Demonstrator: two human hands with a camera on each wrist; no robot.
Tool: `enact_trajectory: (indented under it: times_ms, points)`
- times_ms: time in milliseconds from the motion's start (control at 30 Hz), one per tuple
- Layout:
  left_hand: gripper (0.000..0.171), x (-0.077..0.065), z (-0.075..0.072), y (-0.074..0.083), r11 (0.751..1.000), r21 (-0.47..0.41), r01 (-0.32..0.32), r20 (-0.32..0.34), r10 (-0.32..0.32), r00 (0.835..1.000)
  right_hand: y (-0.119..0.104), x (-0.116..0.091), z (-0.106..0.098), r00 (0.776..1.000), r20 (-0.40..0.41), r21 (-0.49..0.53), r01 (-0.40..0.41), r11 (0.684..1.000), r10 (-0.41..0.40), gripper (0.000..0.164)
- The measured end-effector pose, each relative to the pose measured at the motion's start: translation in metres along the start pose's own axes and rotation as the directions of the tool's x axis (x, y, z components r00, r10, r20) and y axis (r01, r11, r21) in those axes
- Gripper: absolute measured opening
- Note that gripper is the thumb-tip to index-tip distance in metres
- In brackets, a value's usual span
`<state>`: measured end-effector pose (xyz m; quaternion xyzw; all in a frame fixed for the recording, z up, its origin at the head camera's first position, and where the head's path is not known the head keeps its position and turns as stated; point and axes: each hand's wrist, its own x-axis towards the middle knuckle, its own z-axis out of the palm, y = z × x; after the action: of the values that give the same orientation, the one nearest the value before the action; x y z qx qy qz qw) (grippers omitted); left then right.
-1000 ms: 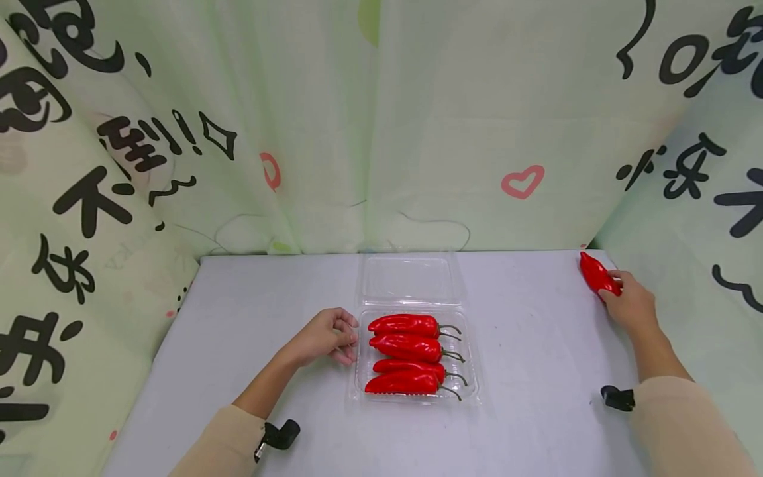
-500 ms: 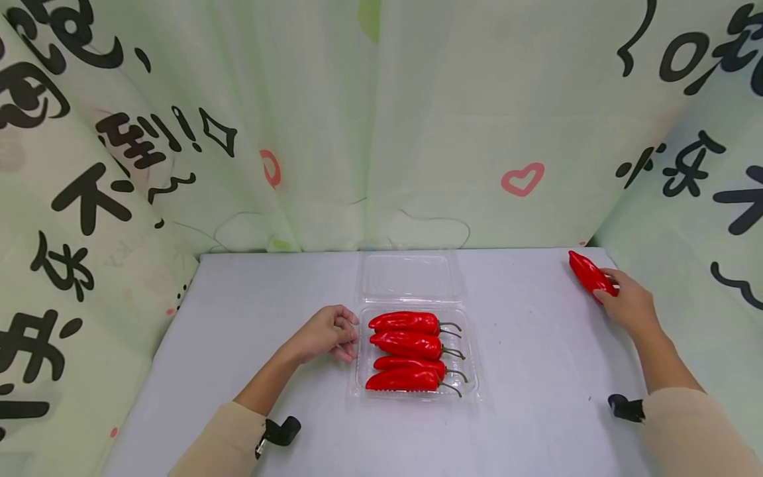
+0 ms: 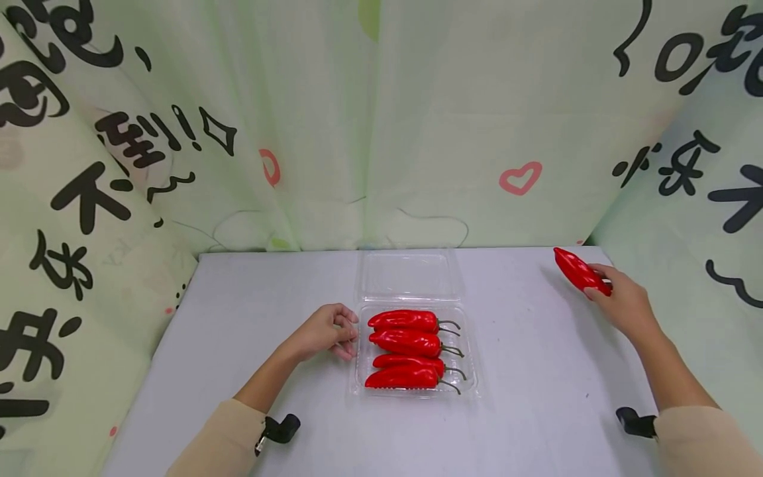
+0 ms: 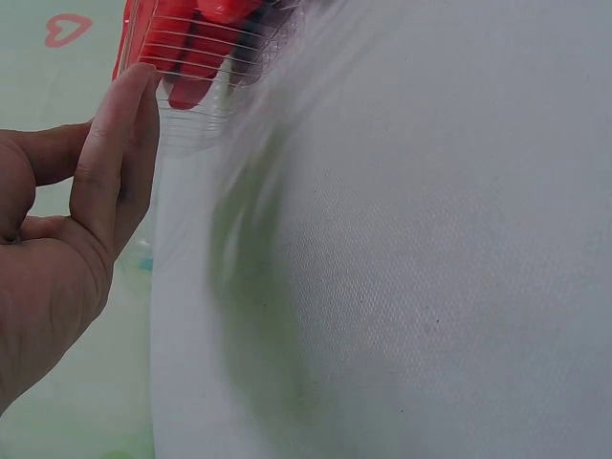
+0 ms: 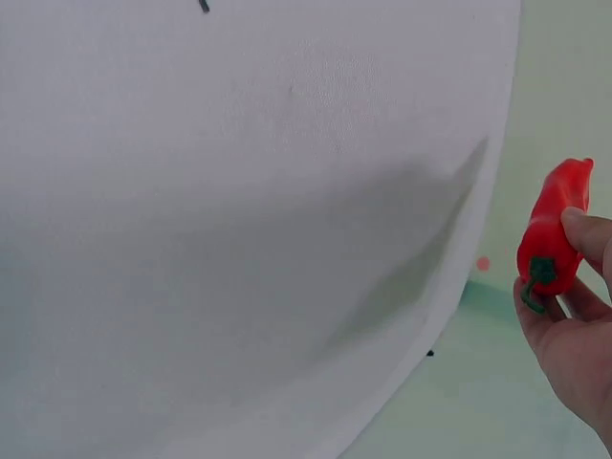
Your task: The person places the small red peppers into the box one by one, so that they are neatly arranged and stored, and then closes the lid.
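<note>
Held at its stem end by my right hand (image 3: 622, 301), a red pepper (image 3: 577, 270) hangs above the table's back right, its tip pointing back and left. The right wrist view shows the thumb on one side of this pepper (image 5: 553, 225) and fingers beneath, near the green stem. A clear plastic box (image 3: 471, 371) with its lid (image 3: 408, 275) laid back stands mid-table, holding several red peppers (image 3: 405, 342) with stems to the right. My left hand (image 3: 324, 334) has its loosely bent fingertips at the box's left wall; the left wrist view shows nothing in its grasp.
A white-covered table (image 3: 524, 397) carries the box. Pale green printed curtains (image 3: 441, 132) enclose its back and both sides. A small black camera is strapped at each wrist.
My right hand has lifted the red pepper off the table's back right corner and carried it a little left. The left hand and box have stayed in place.
</note>
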<state>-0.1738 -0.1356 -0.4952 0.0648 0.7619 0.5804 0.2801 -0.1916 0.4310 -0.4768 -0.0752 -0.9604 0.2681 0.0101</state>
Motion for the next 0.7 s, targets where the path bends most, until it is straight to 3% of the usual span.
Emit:
enact_trajectory:
  times_ms: [367, 700]
  points:
    - [0.027, -0.002, 0.001, 0.002, 1.0, -0.002, 0.005, -0.003, -0.006, 1.0, -0.032, -0.017, 0.002, 0.991, 0.002, -0.02, 0.137, 0.99, -0.137, 0.078]
    - [0.027, -0.003, 0.001, 0.002, 1.0, -0.002, 0.002, -0.003, -0.002, 1.0, -0.065, -0.034, 0.011, 0.949, -0.008, -0.04, 0.313, 0.949, -0.314, 0.067]
